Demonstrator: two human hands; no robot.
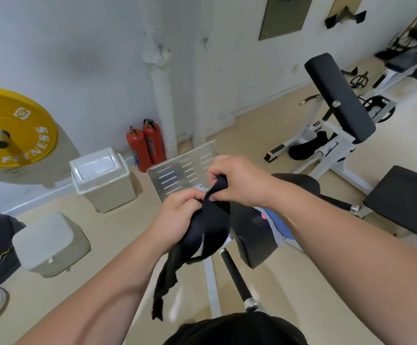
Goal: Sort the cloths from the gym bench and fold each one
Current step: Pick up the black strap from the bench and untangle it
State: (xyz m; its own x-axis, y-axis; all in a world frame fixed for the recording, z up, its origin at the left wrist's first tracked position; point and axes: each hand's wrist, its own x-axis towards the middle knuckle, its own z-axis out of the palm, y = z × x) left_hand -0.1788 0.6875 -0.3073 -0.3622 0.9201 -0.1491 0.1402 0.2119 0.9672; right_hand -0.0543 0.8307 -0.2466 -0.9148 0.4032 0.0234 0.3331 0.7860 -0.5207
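Your right forearm hides much of the desk (251,242). The blue and white cloths (278,224) lying on it show only as a sliver at its right edge, too little to count. One black cloth (202,235) is held up by the desk's left edge. Your left hand (177,215) clenches its bunched middle and your right hand (237,180) pinches its top end. The tail hangs loose below. By the wall stand two red fire extinguishers (146,145). Two lidded bins (102,180) sit on the floor.
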